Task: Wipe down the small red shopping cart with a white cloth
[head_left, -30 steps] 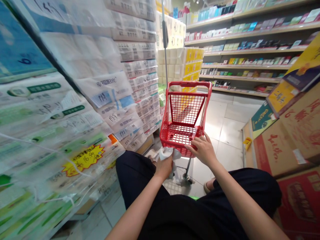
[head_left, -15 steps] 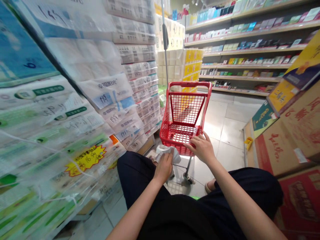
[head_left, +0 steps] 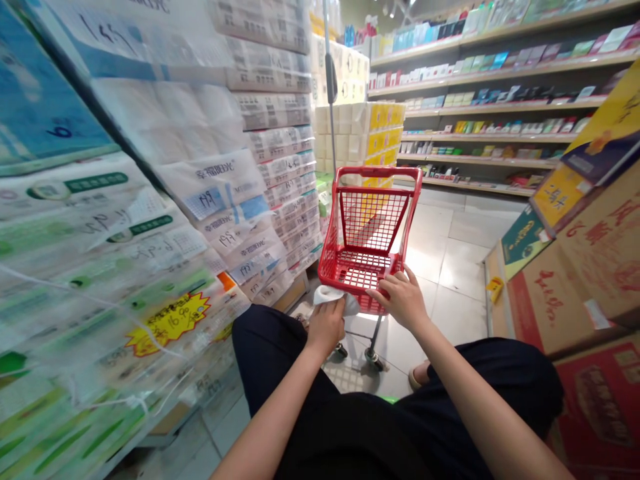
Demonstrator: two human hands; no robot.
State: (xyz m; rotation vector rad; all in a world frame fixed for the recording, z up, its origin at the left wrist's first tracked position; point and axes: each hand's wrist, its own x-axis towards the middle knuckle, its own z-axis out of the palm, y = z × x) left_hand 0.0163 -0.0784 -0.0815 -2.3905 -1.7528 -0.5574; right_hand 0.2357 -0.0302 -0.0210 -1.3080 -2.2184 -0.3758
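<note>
A small red shopping cart [head_left: 367,267] with a mesh basket stands upright on its wheels between my knees. My left hand [head_left: 327,327] has its fingers closed on a crumpled white cloth [head_left: 330,295], which lies against the basket's lower near left edge. Whether it is fabric or paper I cannot tell. My right hand [head_left: 404,298] grips the basket's near right corner, its thumb at the front and its fingers over the rim. Nothing lies in the basket that I can see. My fingertips on the cart are partly hidden.
Stacked tissue packs [head_left: 235,207] rise close on my left, one bearing a yellow price tag [head_left: 173,323]. Cardboard boxes [head_left: 570,280] stand on the right. Shelves of small goods [head_left: 490,100] line the back. White floor tiles [head_left: 455,273] run between.
My left hand and the cloth have shifted slightly; a rolled fold of the cloth now shows above the fingers. My right hand stays at the cart's corner, slightly lower in view.
</note>
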